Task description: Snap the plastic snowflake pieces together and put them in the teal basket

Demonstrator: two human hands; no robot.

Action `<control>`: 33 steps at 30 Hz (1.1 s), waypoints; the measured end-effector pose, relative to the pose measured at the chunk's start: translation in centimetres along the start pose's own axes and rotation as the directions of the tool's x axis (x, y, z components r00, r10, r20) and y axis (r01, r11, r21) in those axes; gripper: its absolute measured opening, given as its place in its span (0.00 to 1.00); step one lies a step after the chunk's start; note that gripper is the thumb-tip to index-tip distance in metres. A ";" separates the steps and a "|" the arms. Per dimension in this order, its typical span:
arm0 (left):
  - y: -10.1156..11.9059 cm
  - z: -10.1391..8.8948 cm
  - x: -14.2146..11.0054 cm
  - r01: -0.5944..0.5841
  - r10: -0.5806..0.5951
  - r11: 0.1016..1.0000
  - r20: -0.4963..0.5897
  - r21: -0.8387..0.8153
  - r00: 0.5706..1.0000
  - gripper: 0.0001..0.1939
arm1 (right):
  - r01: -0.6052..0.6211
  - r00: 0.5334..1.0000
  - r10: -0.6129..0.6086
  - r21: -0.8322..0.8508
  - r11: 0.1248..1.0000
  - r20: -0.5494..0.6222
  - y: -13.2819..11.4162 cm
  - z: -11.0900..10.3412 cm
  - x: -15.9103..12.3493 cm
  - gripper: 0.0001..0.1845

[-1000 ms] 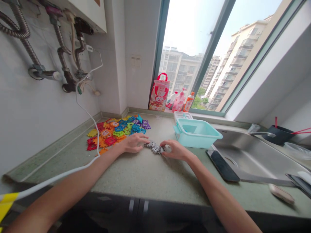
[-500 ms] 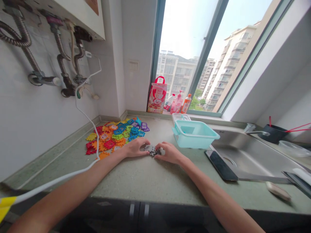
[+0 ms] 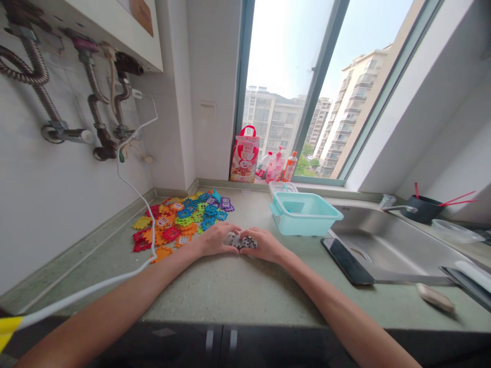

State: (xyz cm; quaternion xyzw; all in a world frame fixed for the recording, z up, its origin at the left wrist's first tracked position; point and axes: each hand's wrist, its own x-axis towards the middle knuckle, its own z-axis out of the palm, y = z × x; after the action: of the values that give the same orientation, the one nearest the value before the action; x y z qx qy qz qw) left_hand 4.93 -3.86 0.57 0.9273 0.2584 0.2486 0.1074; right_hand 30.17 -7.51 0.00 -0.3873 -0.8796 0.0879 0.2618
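Observation:
My left hand (image 3: 217, 238) and my right hand (image 3: 264, 244) meet in the middle of the green counter (image 3: 238, 283), fingers curled over a small cluster of grey and white interlocking toy tiles (image 3: 241, 240). Both hands press on the cluster from either side. Just left of my left hand lies a spread of several coloured tiles (image 3: 180, 220) in red, orange, yellow, green, blue and purple.
A teal plastic tub (image 3: 305, 213) stands right of my hands, with a steel sink (image 3: 387, 248) beyond it. A white cable (image 3: 126, 266) hangs from the wall pipes across the counter. Bottles and a red bag (image 3: 244, 155) line the window sill. A dark phone (image 3: 346, 260) rests at the sink's edge.
My two hands have drawn closer together over the grey tiles, which now show less between the fingers. The camera has tilted slightly.

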 end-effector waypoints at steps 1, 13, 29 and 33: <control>0.1 0.0 0.0 -0.007 0.007 1.000 -0.007 0.017 1.000 0.34 | 0.007 1.000 -0.007 -0.014 1.000 -0.008 0.0 0.0 0.0 0.19; -6.6 -7.4 -2.1 0.506 -0.331 0.693 -0.397 0.514 0.856 0.19 | 0.175 0.981 -0.181 -0.089 0.981 -0.070 -0.1 -0.4 -0.5 0.15; -12.3 -10.4 -6.5 0.772 -0.567 0.422 -0.526 0.475 0.633 0.21 | -0.469 0.586 -0.017 -0.355 0.809 -0.810 9.6 -12.9 -5.4 0.20; -11.5 -11.4 -6.3 0.747 -0.449 0.492 -0.606 0.447 0.657 0.20 | -0.505 0.594 0.030 -0.343 0.792 -0.804 10.1 -13.0 -5.7 0.24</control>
State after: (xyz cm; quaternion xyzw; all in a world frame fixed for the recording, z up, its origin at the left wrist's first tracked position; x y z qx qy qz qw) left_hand -10.49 3.27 3.98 0.6707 0.6585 0.2724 -0.2056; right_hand 46.66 -5.32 5.18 -0.5778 -0.5984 -0.2950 0.4702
